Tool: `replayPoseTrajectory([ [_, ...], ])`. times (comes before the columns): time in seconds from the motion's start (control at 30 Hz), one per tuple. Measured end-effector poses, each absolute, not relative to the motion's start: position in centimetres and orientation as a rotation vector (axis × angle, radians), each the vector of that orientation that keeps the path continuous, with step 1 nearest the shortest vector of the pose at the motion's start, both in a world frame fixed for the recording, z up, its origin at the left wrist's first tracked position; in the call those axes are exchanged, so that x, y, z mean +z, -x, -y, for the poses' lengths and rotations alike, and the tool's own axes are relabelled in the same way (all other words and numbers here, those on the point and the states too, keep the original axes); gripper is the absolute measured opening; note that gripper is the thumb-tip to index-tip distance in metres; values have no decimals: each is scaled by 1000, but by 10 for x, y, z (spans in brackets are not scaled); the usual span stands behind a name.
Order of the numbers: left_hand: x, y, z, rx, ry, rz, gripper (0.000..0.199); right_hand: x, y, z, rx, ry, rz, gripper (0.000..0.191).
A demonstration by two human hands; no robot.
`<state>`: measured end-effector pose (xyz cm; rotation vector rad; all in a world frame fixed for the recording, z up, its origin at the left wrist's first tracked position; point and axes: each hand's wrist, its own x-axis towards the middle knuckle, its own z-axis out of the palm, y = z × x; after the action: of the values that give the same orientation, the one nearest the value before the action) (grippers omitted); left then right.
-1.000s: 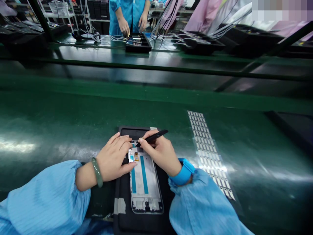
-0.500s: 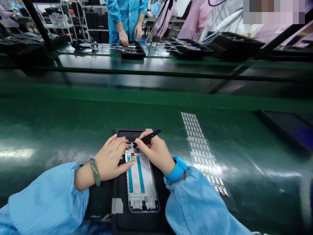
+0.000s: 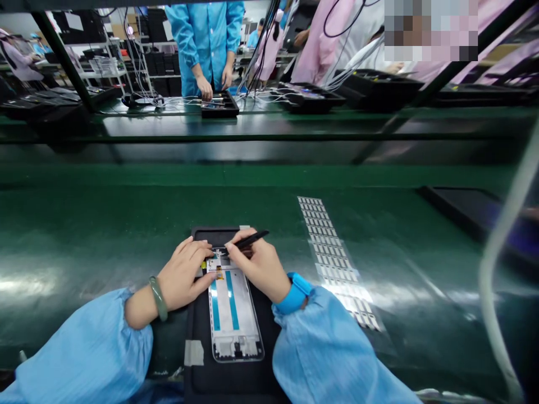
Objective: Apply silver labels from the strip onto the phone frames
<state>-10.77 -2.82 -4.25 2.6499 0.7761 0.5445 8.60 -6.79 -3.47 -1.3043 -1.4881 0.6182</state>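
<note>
A phone's mid-frame, silvery with two blue adhesive strips, lies back up on a black tray. My left hand rests along its upper left side, fingers stretched to the top edge and thumb over the frame near a small gold flex piece. Gripped in my right hand is a pair of black tweezers, slanting down with the tips at the frame's top end. Fingers partly hide what the tips touch there.
A sheet of small white labels lies on the green bench at right. Farther right are a dark tray and a pale cable. Across the bench, a person in blue handles a black box.
The view has shifted slightly, so the bench things sit a little farther left. Both hands stay at the phone's top end, the tweezers still in the right.
</note>
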Motion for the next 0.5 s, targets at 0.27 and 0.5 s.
replayPoseTrajectory([
  [0.27,-47,108,27,541,-2651,-806,30,-40,-83,67,450,1266,1624,5],
  [0.5,-48,108,27,535,-2665,-806,29,-38,-83,67,487,1262,1675,5],
])
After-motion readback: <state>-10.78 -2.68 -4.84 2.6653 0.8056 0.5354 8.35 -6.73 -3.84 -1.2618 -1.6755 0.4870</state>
